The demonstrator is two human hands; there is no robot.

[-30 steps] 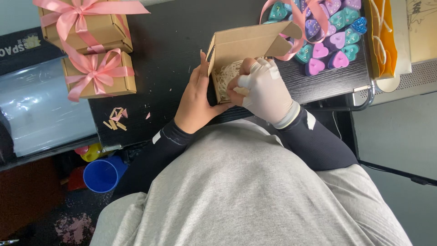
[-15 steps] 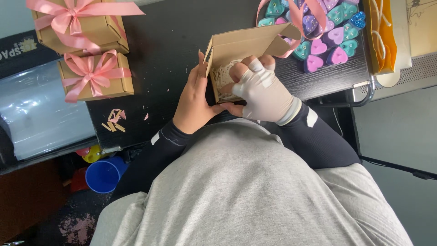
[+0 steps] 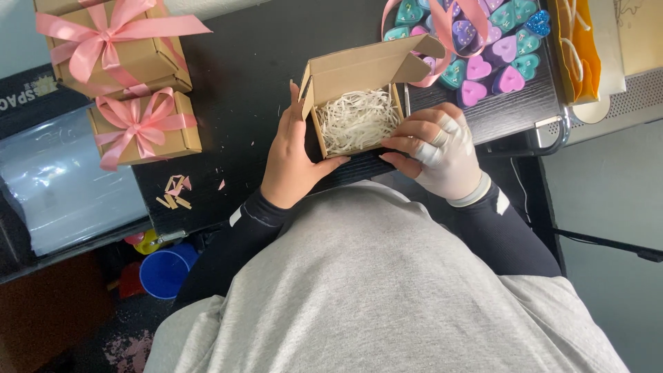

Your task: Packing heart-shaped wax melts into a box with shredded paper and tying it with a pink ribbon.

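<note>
While lid up, left hand and right hand fingers gripping open cardboard box.

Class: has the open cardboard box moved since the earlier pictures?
Yes. The open box has tipped upright, showing its paper shred, and sits lower against the heart candles.

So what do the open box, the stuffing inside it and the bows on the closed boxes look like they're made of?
Open box: plain brown cardboard, matte, with folded flaps. Stuffing: pale shredded paper, judging by the thin crinkled strips. Bows: pink ribbon with a soft sheen, probably satin.
</note>
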